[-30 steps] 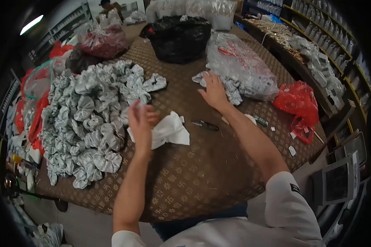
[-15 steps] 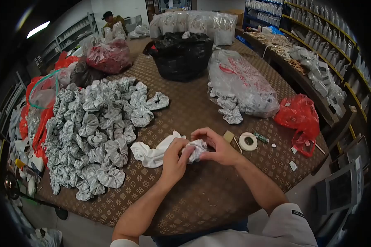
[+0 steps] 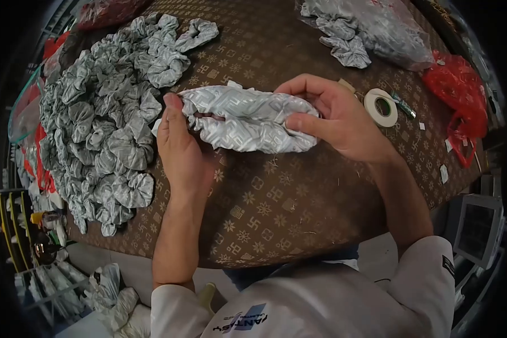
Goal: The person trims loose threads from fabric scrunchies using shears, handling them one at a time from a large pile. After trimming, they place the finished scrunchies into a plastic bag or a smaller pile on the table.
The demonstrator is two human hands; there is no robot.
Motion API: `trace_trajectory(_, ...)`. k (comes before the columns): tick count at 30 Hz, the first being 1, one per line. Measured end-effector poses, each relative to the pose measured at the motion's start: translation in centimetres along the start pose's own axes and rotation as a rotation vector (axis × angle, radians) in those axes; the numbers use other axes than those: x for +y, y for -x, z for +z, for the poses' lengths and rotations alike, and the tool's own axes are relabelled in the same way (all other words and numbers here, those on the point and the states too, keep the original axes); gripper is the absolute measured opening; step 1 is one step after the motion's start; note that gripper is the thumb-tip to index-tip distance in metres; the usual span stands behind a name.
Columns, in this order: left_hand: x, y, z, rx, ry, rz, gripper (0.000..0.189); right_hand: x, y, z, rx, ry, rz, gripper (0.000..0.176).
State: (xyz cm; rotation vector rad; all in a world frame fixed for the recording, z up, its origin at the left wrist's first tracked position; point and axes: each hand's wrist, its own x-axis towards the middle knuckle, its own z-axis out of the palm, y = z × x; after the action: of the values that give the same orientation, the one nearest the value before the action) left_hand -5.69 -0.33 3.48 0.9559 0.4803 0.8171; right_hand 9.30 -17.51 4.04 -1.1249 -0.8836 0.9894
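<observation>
Between both hands a silvery-grey patterned scrunchie point(image 3: 253, 121) is stretched wide above the table, its gathered opening facing up. My left hand point(image 3: 180, 143) grips its left end with the thumb on top. At the right end my right hand point(image 3: 338, 121) pinches the fabric between thumb and fingers. A big heap of similar grey scrunchies point(image 3: 104, 124) lies on the table to the left of my left hand. Little shows of the white cloth behind the stretched scrunchie.
On the brown patterned table point(image 3: 265, 208), a white tape roll point(image 3: 381, 107) and a small green tube point(image 3: 403, 105) lie right of my right hand. A red plastic bag point(image 3: 455, 96) sits at the right edge. A clear bag point(image 3: 377, 28) with more scrunchies stands at the back.
The scrunchie was bunched up small between my fingers and is now pulled out long, with my hands farther apart. The view has tilted downward.
</observation>
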Motion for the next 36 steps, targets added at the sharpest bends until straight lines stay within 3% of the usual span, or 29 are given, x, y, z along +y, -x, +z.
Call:
trace_trajectory(1,0.5,0.4,-0.1,-0.09,-0.018,0.007,0.038,-0.1,-0.1,0.1,-0.008,0.002,0.002,0.036)
trace_trajectory(5,0.2,0.2,-1.0,-0.058,0.072,-0.023,0.044,0.0,0.1,0.9,0.021,0.053,-0.017,0.035)
trace_trajectory(7,0.5,0.0,-1.4,-0.12,-0.034,-0.051,0.047,0.2,0.1,1.5,0.033,0.068,-0.039,0.035)
trace_trajectory(10,1.0,0.6,-0.6,-0.096,-0.095,-0.039,0.046,1.0,0.0,2.2,0.089,0.124,-0.182,0.03)
trace_trajectory(11,0.4,1.0,1.0,0.029,-0.16,0.005,0.042,1.0,0.1,2.1,0.087,0.228,-0.2,0.03)
trace_trajectory(13,-0.7,1.5,0.8,-0.078,-0.196,-0.037,0.04,1.2,0.1,2.0,0.117,0.388,-0.254,0.027)
trace_trajectory(16,-0.3,2.8,1.7,-0.363,-0.464,0.325,0.029,1.4,0.1,2.4,0.161,0.552,-0.355,0.024)
trace_trajectory(17,0.1,2.7,2.5,-0.367,-0.618,0.54,0.025,1.0,0.2,2.6,0.173,0.578,-0.358,0.024)
trace_trajectory(19,0.5,2.4,1.0,-0.476,-0.795,0.407,0.018,0.7,0.5,2.7,0.176,0.582,-0.317,0.025)
trace_trajectory(20,0.3,2.5,0.9,-0.43,-0.799,0.403,0.012,0.5,0.5,2.7,0.187,0.595,-0.315,0.025)
trace_trajectory(22,0.2,2.4,0.9,-0.438,-0.817,0.464,0.01,0.5,0.4,2.8,0.19,0.645,-0.478,0.02)
trace_trajectory(24,0.1,2.5,0.8,-0.435,-0.849,0.518,0.008,0.5,0.4,2.5,0.211,0.646,-0.395,0.017)
trace_trajectory(26,-0.1,2.7,1.0,-0.32,-0.727,0.381,0.01,0.3,0.5,2.7,0.254,0.585,-0.295,0.009)
trace_trajectory(28,0.2,2.3,0.7,-0.299,-0.731,0.325,0.013,1.1,0.1,2.6,0.293,0.553,-0.387,0.016)
trace_trajectory(30,0.1,2.3,0.7,-0.382,-0.415,0.171,0.013,1.0,0.3,2.8,0.296,0.494,-0.346,0.015)
trace_trajectory(31,0.5,2.9,1.5,-0.419,-0.501,0.292,0.015,0.9,0.4,2.7,0.307,0.534,-0.356,0.015)
trace_trajectory(34,-0.2,2.7,0.7,-0.436,-0.771,0.35,0.018,0.8,0.5,2.6,0.31,0.59,-0.366,0.015)
trace_trajectory(36,0.0,2.8,0.8,-0.406,-0.727,0.303,0.018,0.7,0.5,2.7,0.302,0.606,-0.37,0.016)
